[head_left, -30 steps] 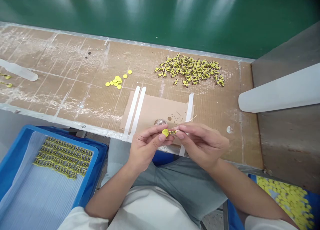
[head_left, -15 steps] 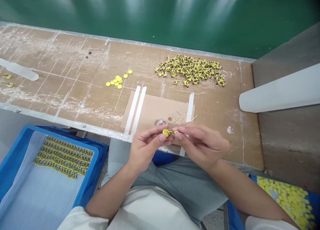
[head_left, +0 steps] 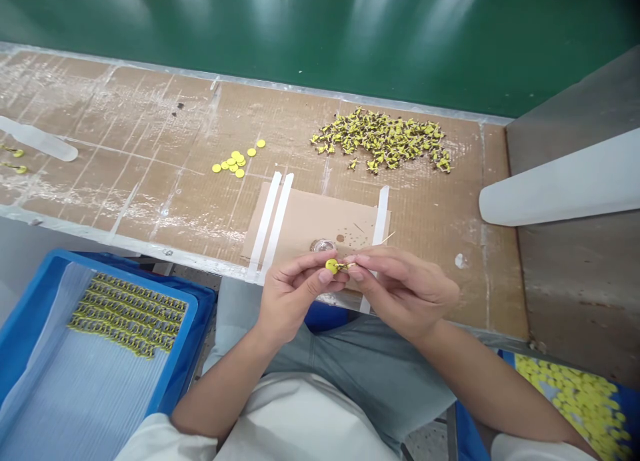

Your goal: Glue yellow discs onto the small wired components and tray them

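My left hand (head_left: 295,294) pinches a yellow disc (head_left: 331,266) between thumb and fingertips, near the front edge of the bench. Attached to or touching the disc is a small yellow-and-dark figure (head_left: 344,266), and my right hand (head_left: 403,287) grips its other end with closed fingertips. A thin pale stick (head_left: 389,237) pokes out above my right fingers. Just beyond my left fingertips sits a small clear dish (head_left: 323,245) on a taped cardboard sheet (head_left: 325,211). Whether disc and figure are joined is too small to tell.
Loose yellow discs (head_left: 237,158) and a pile of yellow-and-dark figures (head_left: 383,141) lie farther back. A blue tray (head_left: 173,354) with rows of pieces is lower left; a container of yellow discs (head_left: 580,401) is lower right. A white tube (head_left: 560,181) juts in from the right.
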A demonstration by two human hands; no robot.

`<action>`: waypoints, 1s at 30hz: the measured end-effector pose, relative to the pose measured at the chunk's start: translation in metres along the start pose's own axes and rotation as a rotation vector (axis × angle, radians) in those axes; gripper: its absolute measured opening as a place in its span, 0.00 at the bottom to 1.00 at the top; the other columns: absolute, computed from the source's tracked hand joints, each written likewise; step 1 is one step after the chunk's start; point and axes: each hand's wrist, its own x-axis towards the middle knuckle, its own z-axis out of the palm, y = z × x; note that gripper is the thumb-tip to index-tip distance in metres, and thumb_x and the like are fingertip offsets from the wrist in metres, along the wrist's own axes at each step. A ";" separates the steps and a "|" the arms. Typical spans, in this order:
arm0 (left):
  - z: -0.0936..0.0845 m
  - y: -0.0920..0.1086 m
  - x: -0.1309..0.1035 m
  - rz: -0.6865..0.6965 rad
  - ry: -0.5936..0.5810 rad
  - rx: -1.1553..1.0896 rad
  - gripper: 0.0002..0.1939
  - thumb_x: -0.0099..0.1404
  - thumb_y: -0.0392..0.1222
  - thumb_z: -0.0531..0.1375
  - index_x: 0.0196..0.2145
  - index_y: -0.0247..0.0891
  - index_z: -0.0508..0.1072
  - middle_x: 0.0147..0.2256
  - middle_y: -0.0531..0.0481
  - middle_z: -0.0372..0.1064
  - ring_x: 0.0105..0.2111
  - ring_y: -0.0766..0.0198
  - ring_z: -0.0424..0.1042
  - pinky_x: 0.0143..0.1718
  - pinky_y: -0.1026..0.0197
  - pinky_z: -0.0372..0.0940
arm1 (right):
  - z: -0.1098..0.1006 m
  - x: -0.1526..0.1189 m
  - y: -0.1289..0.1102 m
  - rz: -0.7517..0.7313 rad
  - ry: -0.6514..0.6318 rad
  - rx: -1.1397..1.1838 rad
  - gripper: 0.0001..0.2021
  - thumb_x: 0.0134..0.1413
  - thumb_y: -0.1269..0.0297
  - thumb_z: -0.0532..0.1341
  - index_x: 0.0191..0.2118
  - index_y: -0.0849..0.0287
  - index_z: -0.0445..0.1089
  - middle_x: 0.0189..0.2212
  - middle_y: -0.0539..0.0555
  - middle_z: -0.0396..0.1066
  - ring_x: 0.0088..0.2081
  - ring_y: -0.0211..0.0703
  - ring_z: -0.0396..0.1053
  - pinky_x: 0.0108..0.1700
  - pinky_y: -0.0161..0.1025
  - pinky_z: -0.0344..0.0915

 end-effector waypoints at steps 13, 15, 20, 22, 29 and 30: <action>0.001 0.001 0.000 0.024 -0.020 -0.013 0.12 0.60 0.38 0.68 0.43 0.41 0.81 0.37 0.47 0.80 0.37 0.60 0.80 0.40 0.63 0.76 | -0.001 -0.001 0.001 0.003 -0.028 -0.003 0.21 0.48 0.77 0.69 0.47 0.47 0.76 0.36 0.52 0.80 0.33 0.45 0.79 0.35 0.40 0.78; 0.001 0.000 0.000 0.019 -0.007 -0.009 0.12 0.59 0.39 0.69 0.43 0.41 0.81 0.37 0.46 0.80 0.37 0.59 0.80 0.40 0.62 0.76 | -0.002 -0.001 0.002 0.001 -0.032 -0.006 0.21 0.48 0.77 0.69 0.47 0.48 0.75 0.36 0.52 0.80 0.34 0.45 0.79 0.35 0.40 0.78; 0.000 -0.002 0.000 0.021 0.008 0.022 0.13 0.59 0.40 0.69 0.43 0.42 0.81 0.37 0.46 0.80 0.38 0.57 0.80 0.41 0.58 0.77 | -0.001 -0.001 0.003 -0.021 -0.035 -0.008 0.23 0.48 0.77 0.69 0.48 0.47 0.75 0.36 0.51 0.80 0.34 0.45 0.79 0.35 0.40 0.78; -0.001 -0.002 0.000 0.033 0.007 0.030 0.13 0.59 0.40 0.69 0.43 0.42 0.81 0.38 0.46 0.80 0.38 0.56 0.80 0.42 0.56 0.77 | -0.001 -0.001 0.003 -0.021 -0.038 -0.004 0.23 0.48 0.77 0.69 0.48 0.47 0.75 0.36 0.51 0.80 0.34 0.45 0.79 0.35 0.40 0.78; -0.002 -0.003 0.001 0.063 0.016 0.049 0.13 0.58 0.39 0.69 0.42 0.43 0.81 0.40 0.45 0.79 0.38 0.56 0.79 0.41 0.56 0.77 | 0.000 0.001 0.002 -0.035 -0.058 0.026 0.24 0.47 0.80 0.68 0.48 0.48 0.75 0.36 0.52 0.80 0.35 0.45 0.78 0.35 0.40 0.78; -0.002 -0.003 0.001 0.061 0.022 0.052 0.13 0.57 0.39 0.70 0.42 0.43 0.81 0.41 0.45 0.79 0.38 0.56 0.79 0.41 0.56 0.77 | 0.000 0.001 0.002 -0.031 -0.058 0.027 0.24 0.47 0.79 0.68 0.48 0.47 0.75 0.36 0.52 0.80 0.35 0.45 0.78 0.35 0.40 0.78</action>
